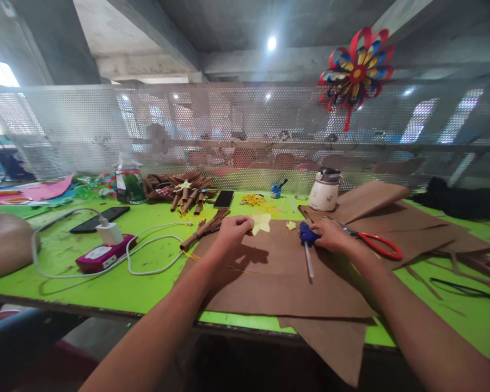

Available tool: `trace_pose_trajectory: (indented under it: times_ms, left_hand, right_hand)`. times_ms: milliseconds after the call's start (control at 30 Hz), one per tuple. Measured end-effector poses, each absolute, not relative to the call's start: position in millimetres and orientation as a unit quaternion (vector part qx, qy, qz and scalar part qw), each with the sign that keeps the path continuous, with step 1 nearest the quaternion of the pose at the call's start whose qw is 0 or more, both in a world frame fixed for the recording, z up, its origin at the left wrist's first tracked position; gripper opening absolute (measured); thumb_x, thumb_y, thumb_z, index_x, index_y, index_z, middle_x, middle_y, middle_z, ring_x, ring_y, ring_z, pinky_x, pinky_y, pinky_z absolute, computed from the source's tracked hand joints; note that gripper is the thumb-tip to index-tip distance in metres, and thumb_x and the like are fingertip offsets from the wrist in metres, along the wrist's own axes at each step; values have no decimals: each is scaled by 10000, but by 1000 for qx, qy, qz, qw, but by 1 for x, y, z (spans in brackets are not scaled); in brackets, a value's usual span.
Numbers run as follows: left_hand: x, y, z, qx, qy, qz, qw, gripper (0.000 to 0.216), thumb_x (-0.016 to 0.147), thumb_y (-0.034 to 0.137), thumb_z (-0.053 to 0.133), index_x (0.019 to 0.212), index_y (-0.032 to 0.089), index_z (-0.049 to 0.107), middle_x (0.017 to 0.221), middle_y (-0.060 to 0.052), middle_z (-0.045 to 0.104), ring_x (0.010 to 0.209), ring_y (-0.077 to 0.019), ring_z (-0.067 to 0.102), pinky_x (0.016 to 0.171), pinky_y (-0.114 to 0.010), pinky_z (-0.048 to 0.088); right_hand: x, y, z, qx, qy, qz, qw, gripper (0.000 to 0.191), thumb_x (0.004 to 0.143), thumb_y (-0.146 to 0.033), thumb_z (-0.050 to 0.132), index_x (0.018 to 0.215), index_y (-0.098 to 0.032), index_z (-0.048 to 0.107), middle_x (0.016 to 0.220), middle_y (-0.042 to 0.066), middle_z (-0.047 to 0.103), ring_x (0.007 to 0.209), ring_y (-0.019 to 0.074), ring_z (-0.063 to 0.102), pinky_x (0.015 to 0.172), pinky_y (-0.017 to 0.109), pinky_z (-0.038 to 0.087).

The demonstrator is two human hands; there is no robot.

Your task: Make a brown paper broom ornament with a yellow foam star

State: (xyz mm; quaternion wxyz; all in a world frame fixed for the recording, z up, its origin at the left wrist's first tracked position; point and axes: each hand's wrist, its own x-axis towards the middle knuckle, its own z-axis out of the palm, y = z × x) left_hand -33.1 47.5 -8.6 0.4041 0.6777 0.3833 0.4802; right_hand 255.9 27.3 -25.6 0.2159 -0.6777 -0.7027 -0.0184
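Note:
My left hand (233, 233) pinches one point of a pale yellow paper star (261, 222) between thumb and fingertips, just above the brown paper (286, 294). My right hand (330, 235) is closed on a blue glue gun (308, 235), whose whitish glue stick (308, 264) juts out toward me. Between the hands, a smaller yellow paper star (291, 225) lies on the sheet. Red-handled scissors (379, 245) rest right beside my right wrist, their blades partly hidden. Left of the sheet lies a rolled brown paper bundle (202, 231).
A purple power strip (106, 253) with a white charger and looping cable sits left, near another person's arm (8, 245). Farther back are a phone (224, 199), a bundle of brown paper rolls (190, 198), a blue pot (275, 190) and a white jug (325, 190).

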Motion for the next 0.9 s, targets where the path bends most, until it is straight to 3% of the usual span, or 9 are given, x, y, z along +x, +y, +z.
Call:
trace_pose_trajectory:
  times_ms: [67,133,233,300,467,633,900]
  left_hand:
    - [-33,46,-8,683,374,477,407,210,702,301,593,571,136,601,559,3,530,571,-110,469,574,-243,356]
    - [-32,44,-8,674,357,473,442,202,694,301,622,580,136,603,571,5,529,576,-107,465,576,-243,350]
    - [-30,42,-8,634,302,456,547,189,678,311,677,698,125,659,682,-23,593,627,-115,513,633,-257,394]
    - [-29,38,-7,605,257,438,613,208,670,304,711,766,121,682,750,-43,622,663,-120,543,680,-270,417]
    - [-30,28,1,565,189,419,685,159,678,240,734,769,113,703,778,-57,639,742,-134,571,767,-280,425]
    - [-29,22,5,545,190,411,706,120,674,208,733,737,108,713,798,-69,650,774,-144,576,827,-305,422]
    - [-26,21,5,544,212,399,707,136,672,203,727,766,105,724,775,-72,654,754,-146,577,782,-292,427]
  right_hand:
    - [246,24,-19,-666,-702,-30,251,348,634,-128,611,959,-164,731,974,121,685,928,248,607,763,311,446]
    - [229,19,-13,-635,-702,2,323,307,740,-178,536,995,-149,705,1029,115,676,930,209,611,769,299,467]
    - [198,8,-9,-545,-662,191,478,279,761,-341,581,901,-131,700,806,78,686,703,174,608,633,307,492]
    - [182,1,-9,-489,-633,306,517,304,705,-406,659,843,-138,698,731,47,667,643,150,581,602,302,492]
    - [166,-11,-6,-395,-585,432,561,298,658,-400,735,807,-144,698,712,38,663,677,139,587,637,294,491]
    - [162,-16,-1,-352,-589,443,576,270,654,-382,751,796,-159,695,679,16,662,639,125,581,641,296,493]
    - [156,-23,6,-343,-615,406,582,248,690,-397,720,763,-162,690,673,14,645,620,117,551,628,293,483]
